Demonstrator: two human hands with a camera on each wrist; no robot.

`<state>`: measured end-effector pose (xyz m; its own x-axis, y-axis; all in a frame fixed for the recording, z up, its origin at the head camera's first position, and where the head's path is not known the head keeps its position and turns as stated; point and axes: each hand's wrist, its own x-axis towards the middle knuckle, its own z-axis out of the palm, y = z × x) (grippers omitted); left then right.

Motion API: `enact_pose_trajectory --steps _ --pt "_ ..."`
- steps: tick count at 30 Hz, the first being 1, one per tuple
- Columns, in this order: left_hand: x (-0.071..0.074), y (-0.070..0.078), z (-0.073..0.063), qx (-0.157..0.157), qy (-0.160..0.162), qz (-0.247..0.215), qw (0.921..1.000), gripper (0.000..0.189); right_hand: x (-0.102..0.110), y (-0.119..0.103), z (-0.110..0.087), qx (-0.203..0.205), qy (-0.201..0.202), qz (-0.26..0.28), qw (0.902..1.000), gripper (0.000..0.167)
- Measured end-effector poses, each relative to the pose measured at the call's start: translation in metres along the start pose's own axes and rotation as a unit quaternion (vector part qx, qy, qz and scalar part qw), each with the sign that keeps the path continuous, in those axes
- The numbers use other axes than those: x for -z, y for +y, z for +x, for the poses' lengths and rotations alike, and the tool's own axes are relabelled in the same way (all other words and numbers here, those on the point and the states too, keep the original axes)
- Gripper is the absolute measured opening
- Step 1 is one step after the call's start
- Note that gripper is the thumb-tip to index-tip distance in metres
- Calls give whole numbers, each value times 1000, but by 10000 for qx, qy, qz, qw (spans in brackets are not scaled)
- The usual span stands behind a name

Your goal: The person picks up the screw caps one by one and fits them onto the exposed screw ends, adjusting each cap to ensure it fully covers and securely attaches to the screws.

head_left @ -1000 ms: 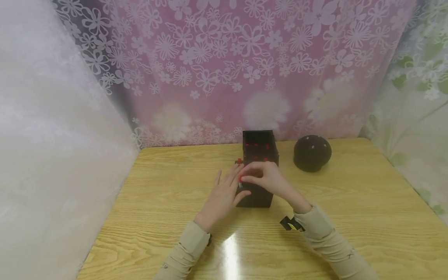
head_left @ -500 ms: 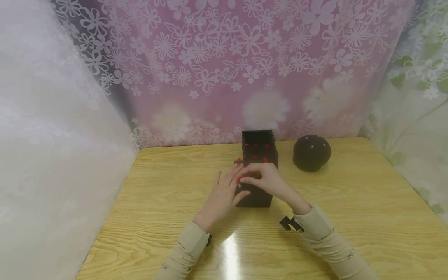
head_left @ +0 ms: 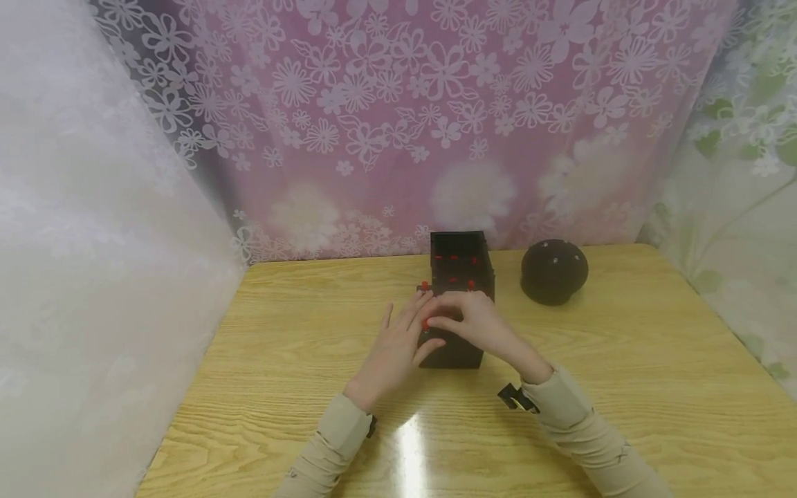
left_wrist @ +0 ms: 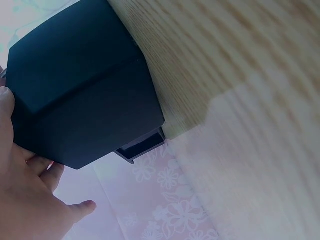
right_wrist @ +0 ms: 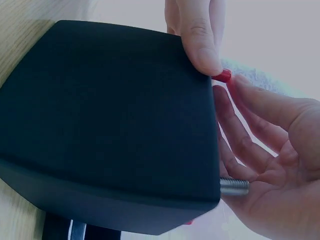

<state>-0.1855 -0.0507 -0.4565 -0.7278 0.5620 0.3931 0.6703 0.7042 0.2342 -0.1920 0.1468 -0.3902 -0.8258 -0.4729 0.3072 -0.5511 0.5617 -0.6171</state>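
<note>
A black box stands on the wooden table, its top mostly hidden under both hands. My right hand pinches a small red knob between thumb and fingers at the box's near left corner. In the right wrist view that red knob sits close to the box's surface, and a bare threaded metal post sticks out at another corner. Fingers extended, my left hand rests along the box's left side and top, its thumb against the box near the knob.
Behind stands a taller open black box with red bits inside. More red knobs show along the near box's far edge. A round black object with light dots sits at the table's back right. Patterned curtains hang around the table.
The red knob has sunk toward the box, and less of the pale metal below it shows. My right hand has moved down slightly with it; the left hand holds its place.
</note>
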Motion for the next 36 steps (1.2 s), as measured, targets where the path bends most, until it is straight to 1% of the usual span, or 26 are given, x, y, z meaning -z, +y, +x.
enact_pose_trajectory --steps 3,6,8,10,14,18,23,27,28,31,36 --pt "-1 0 0 36 -80 72 9999 74 4 3 1 104 250 -4 9996 16" --pt "-1 0 1 81 -147 139 9998 75 10 6 3 99 442 209 9988 15" --pt "-1 0 1 100 -151 166 9997 75 15 7 3 -9 503 375 9980 15" --pt "0 1 1 93 -117 187 9997 75 19 9 2 -114 476 629 9968 16" --pt "-1 1 0 73 -104 216 9997 74 25 11 2 -288 486 830 9949 18" --pt "-1 1 0 82 -92 200 9997 73 27 15 3 -319 660 885 9934 19" --pt "-2 0 0 43 -18 253 9997 73 33 25 5 -269 853 1156 9893 21" --pt "-3 -1 1 -2 30 311 9995 73 44 37 12 -418 995 1262 9861 27" --pt "-3 -1 0 -2 36 305 9995 73 47 41 16 -456 1037 1266 9855 29" --pt "-4 -1 0 16 34 285 9996 74 55 53 28 -536 1143 1044 9865 32" --pt "-4 -1 1 8 53 274 9996 73 62 76 49 -716 1167 281 9902 34"
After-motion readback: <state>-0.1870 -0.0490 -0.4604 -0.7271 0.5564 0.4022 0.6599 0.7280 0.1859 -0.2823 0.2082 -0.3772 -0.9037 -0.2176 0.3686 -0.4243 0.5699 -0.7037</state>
